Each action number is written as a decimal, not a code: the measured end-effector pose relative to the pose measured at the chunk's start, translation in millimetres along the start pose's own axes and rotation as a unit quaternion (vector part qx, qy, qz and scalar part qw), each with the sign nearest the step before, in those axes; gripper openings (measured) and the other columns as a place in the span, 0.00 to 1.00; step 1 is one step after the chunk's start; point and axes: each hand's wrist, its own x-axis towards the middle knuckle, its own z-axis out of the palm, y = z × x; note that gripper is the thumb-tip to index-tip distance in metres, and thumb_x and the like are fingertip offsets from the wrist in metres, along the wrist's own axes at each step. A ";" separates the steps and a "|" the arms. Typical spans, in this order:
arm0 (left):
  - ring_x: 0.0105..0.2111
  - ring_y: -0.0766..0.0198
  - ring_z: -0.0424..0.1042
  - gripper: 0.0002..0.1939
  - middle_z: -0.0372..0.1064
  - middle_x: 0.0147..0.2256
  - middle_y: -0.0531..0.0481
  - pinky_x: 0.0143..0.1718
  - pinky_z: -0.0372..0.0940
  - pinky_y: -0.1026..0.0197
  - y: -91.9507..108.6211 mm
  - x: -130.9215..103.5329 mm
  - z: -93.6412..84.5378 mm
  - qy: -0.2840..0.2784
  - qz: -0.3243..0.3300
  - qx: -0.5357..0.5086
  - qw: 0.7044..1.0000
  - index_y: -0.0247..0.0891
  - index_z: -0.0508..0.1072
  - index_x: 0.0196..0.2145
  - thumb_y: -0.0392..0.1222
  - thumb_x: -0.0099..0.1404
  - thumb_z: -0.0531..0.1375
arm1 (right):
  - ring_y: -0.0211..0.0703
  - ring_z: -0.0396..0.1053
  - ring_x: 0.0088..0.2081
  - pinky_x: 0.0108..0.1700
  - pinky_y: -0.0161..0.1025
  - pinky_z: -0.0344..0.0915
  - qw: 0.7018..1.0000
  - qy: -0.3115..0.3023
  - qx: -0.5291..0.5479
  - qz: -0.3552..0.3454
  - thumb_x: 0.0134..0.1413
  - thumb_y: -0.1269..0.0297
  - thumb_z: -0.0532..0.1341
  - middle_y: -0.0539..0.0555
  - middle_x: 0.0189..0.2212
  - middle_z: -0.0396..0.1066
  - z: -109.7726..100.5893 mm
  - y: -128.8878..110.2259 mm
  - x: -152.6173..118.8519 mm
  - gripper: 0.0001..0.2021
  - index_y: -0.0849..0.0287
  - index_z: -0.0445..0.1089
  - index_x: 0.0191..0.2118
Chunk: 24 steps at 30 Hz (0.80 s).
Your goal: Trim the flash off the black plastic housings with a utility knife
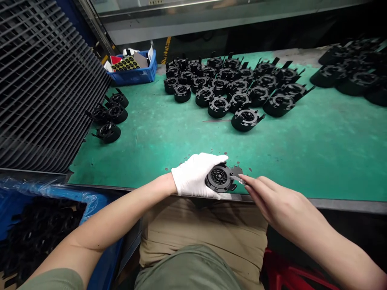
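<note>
My left hand (pixel 198 173), in a white glove, is wrapped round a round black plastic part (pixel 218 177) at the table's front edge. The part's ringed face, with a hub and small holes in the middle, is turned up towards me. My bare right hand (pixel 272 197) pinches a small blade (pixel 238 178), whose handle is mostly hidden by the fingers. Its tip reaches the right rim of the part; whether it touches cannot be made out. Dark scraps (pixel 237 169) lie on the green surface just behind the part.
Many similar black parts (pixel 219 105) stand in rows further back, with more at the far right (pixel 359 78) and several at the left (pixel 109 131). A blue bin (pixel 136 75) stands at the back, beside stacked black grids (pixel 45 88). At lower left, a plastic-lined blue crate (pixel 96 201) holds black parts.
</note>
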 end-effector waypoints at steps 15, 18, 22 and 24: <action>0.67 0.32 0.92 0.47 0.91 0.65 0.34 0.73 0.85 0.35 16.4 3.0 -0.8 -0.004 -0.023 0.026 0.999 0.44 0.85 0.69 0.74 0.65 0.87 | 0.47 0.78 0.31 0.34 0.44 0.72 0.991 -0.063 -0.100 -0.070 0.58 0.87 0.60 0.52 0.41 0.82 -14.2 -9.9 1.6 0.46 0.58 0.72 0.81; 0.66 0.33 0.92 0.46 0.91 0.64 0.34 0.73 0.85 0.36 17.0 3.2 -1.2 -0.005 -0.021 0.025 0.999 0.44 0.85 0.68 0.74 0.65 0.87 | 0.48 0.82 0.34 0.35 0.43 0.73 0.992 -0.073 -0.076 -0.069 0.57 0.85 0.61 0.53 0.43 0.85 -14.5 -4.1 3.5 0.47 0.56 0.73 0.82; 0.65 0.34 0.92 0.45 0.91 0.64 0.34 0.72 0.85 0.37 14.4 3.6 -1.3 -0.004 -0.011 0.018 1.000 0.43 0.85 0.67 0.74 0.67 0.86 | 0.47 0.82 0.35 0.36 0.41 0.70 0.991 -0.080 -0.051 -0.094 0.64 0.85 0.60 0.53 0.42 0.84 -14.0 6.2 8.5 0.39 0.55 0.78 0.77; 0.66 0.33 0.92 0.47 0.90 0.65 0.33 0.73 0.85 0.36 8.9 3.1 1.3 0.000 -0.009 0.010 1.000 0.43 0.84 0.69 0.75 0.66 0.86 | 0.43 0.77 0.31 0.33 0.41 0.65 0.993 -0.057 -0.021 -0.099 0.73 0.82 0.57 0.51 0.40 0.81 -14.8 14.9 11.1 0.31 0.54 0.79 0.73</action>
